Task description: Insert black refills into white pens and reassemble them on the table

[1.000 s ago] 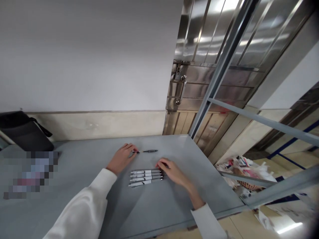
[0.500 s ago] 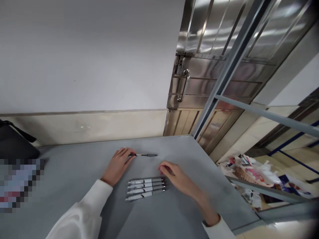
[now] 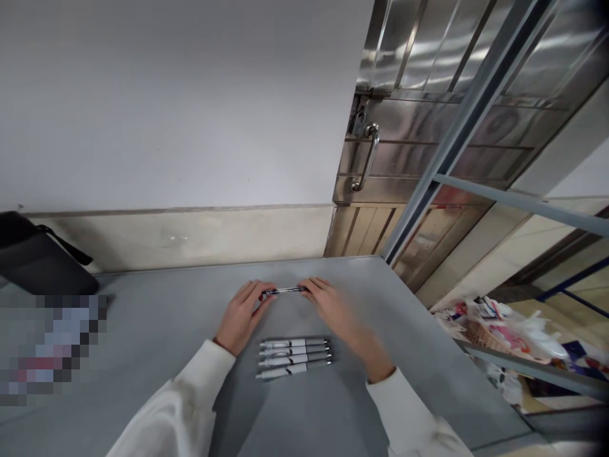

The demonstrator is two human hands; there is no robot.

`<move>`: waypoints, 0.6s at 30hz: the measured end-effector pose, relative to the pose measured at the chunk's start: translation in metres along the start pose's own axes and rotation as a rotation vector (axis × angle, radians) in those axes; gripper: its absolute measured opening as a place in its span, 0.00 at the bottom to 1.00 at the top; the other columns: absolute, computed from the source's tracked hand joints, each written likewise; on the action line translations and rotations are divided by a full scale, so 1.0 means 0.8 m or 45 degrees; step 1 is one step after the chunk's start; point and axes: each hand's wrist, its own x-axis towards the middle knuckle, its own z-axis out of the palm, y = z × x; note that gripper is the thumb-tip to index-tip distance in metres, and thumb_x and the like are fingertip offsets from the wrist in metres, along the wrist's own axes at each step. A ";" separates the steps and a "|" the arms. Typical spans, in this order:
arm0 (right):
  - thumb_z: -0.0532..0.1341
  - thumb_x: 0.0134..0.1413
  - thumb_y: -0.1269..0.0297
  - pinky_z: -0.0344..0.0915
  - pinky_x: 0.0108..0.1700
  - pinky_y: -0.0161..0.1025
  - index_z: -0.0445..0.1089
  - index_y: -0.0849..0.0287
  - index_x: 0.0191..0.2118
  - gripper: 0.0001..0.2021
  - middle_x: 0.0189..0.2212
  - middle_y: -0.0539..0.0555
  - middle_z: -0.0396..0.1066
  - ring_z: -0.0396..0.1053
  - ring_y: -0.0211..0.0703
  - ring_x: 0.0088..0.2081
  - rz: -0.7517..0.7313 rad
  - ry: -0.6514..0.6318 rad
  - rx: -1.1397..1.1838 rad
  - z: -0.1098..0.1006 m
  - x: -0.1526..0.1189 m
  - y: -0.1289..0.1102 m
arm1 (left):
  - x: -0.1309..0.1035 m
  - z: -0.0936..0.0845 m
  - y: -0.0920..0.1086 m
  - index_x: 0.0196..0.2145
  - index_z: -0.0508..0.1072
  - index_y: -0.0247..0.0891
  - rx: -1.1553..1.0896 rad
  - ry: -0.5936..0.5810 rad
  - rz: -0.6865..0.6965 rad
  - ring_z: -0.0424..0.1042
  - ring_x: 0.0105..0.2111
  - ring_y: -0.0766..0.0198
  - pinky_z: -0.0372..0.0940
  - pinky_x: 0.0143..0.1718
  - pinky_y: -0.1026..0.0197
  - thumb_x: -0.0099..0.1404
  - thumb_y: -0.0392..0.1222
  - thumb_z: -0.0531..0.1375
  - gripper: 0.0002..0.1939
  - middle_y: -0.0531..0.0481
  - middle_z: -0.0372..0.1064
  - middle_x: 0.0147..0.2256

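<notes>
A slim pen (image 3: pixel 287 290) lies level between my two hands, above the table's far middle part. My left hand (image 3: pixel 242 315) pinches its left end between thumb and fingers. The fingers of my right hand (image 3: pixel 333 310) are closed on its right end. Nearer to me, several white-and-clear pens (image 3: pixel 292 359) lie side by side in a stack of rows on the grey table (image 3: pixel 166 330), their dark tips to the right. Neither hand touches them.
A black bag (image 3: pixel 47 257) stands at the table's far left, beside a blurred-out item (image 3: pixel 61 346). A metal post (image 3: pixel 428 178) rises at the far right corner. Beyond the right edge sits a basket (image 3: pixel 480 333) among plastic bags. A wall borders the far edge.
My right hand has moved up and left, from beside the row of pens to the single pen's right end, and has closed on it. The view has shifted slightly.
</notes>
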 end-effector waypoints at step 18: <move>0.57 0.70 0.72 0.66 0.52 0.53 0.74 0.54 0.44 0.09 0.42 0.58 0.76 0.70 0.58 0.49 0.016 0.129 -0.067 0.005 -0.004 -0.006 | 0.000 0.013 0.020 0.33 0.70 0.43 -0.367 -0.024 -0.462 0.68 0.27 0.61 0.62 0.34 0.62 0.78 0.55 0.49 0.20 0.55 0.70 0.25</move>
